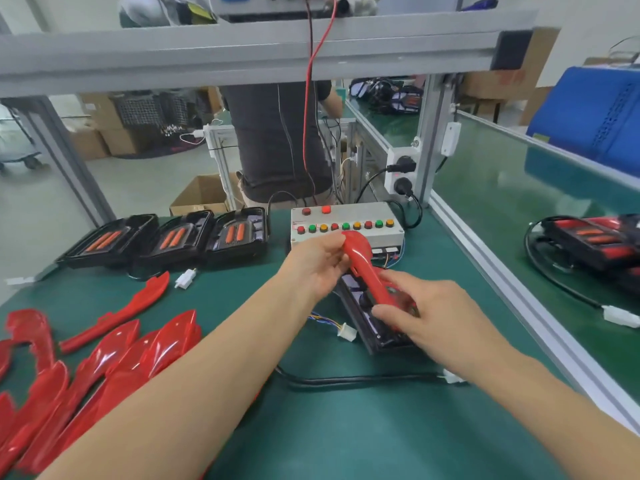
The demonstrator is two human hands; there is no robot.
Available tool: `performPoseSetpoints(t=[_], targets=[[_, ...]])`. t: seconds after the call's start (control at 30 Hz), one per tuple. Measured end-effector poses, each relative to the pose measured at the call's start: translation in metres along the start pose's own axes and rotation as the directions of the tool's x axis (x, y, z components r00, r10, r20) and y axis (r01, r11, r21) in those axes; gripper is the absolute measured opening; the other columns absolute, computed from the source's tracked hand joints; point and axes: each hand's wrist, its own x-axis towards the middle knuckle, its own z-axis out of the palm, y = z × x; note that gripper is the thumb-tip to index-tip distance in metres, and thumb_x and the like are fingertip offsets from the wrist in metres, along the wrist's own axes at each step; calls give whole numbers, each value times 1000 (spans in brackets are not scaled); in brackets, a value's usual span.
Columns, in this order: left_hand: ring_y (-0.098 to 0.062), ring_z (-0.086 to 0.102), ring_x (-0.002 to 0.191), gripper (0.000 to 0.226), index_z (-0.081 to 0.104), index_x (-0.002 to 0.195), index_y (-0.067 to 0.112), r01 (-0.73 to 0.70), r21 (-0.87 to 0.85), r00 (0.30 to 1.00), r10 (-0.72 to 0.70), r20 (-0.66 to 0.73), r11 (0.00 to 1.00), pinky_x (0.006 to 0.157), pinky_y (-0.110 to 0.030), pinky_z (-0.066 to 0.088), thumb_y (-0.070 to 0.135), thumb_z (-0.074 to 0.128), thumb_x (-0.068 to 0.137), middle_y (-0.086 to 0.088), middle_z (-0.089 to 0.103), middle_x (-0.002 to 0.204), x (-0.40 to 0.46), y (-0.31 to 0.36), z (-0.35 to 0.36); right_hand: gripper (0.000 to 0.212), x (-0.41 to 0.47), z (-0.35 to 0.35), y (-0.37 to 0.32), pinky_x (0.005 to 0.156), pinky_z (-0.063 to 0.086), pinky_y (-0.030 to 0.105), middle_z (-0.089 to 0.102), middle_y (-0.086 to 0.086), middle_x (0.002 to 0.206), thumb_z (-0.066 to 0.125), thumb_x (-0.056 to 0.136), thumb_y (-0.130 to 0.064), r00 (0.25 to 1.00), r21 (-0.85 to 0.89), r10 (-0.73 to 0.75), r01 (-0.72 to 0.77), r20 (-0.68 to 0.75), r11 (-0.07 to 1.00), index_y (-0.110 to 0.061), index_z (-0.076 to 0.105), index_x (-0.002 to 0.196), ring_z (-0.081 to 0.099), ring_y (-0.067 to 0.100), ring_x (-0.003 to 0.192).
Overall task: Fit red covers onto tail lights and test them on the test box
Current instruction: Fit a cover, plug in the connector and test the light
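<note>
I see a factory assembly line: a green-matted counter [346, 427] in an aluminium frame [242, 46], a button-studded test box [346, 221], stacked cardboard cartons [104, 140] behind.

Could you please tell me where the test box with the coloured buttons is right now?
In the head view, the test box sits on the green table at the centre back, just beyond the left hand, to the right of the three black tail lights.

We find no text, label, brand or number that we can read: the test box [347, 223] carries only coloured buttons and a small red marking too blurred to make out, and the yellow sticker on the blue crate [588, 112] is likewise unreadable.
</note>
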Motion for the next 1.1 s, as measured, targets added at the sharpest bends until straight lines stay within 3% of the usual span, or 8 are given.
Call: performPoseSetpoints(t=[0.1,0.23,0.33,0.5,0.63,0.73,0.97,1.1], targets=[[-12,59,62,12,57,87,7,-46,206,998,51,-21,977,51,-19,50,6,48,95,-4,63,73,5,-2,1,26,-1,1,5,57,43,24,60,-4,65,57,91,-41,1000,-11,0,0,-16,1000,-35,57,116,51,12,58],[-13,44,55,24,47,71,19,-78,701,953,259,-155,709,52,-23,41,22,45,95,1,45,64,21,-2,-9,16,-5,-4,8,50,35,21,56,-2,60,52,93,-40,996,11,56,-55,-64,998,-25,59,97,48,15,55],[-9,49,42,17,51,78,17,81,728,978,85,-189,681,36,-16,39,22,49,94,0,52,57,24,-9,-14,23,-13,-1,1,60,39,36,51,-1,62,46,92,-44,999,-57,0,-3,-54,998,-23,54,99,49,25,62],[-6,40,24,37,48,61,16,178,832,984,-73,-165,526,46,-21,35,28,48,95,6,45,32,25,-11,-10,31,-25,11,-7,62,35,35,65,-3,89,38,95,-48,992,-251,-120,104,-48,962,-32,46,120,58,26,81],[-16,58,49,23,56,81,11,202,665,979,-122,-166,719,48,-29,49,19,43,98,-4,60,58,18,-16,-5,40,-29,15,-5,66,43,35,68,-3,95,30,97,-50,989,-348,-148,130,-26,928,-31,41,129,62,25,86],[-17,58,39,24,53,82,10,215,453,975,-163,-152,865,47,-30,53,13,35,99,-5,60,48,15,-18,-4,43,-29,19,-5,65,39,35,69,-2,98,22,98,-53,987,-432,-160,142,-5,890,-31,38,131,63,28,90],[-25,62,67,27,60,85,8,178,204,974,-144,-173,963,58,-35,50,19,41,100,-11,68,70,6,-33,-7,52,-25,31,-12,55,26,34,70,1,96,27,101,-44,984,-533,-175,129,-38,836,-21,28,147,65,27,85],[-24,67,64,28,63,86,9,134,126,981,-113,-157,983,56,-34,52,24,44,100,-11,71,71,3,-38,-10,53,-27,36,-18,55,26,33,70,2,95,30,101,-44,981,-515,-180,116,-76,849,-20,28,148,66,28,84]])
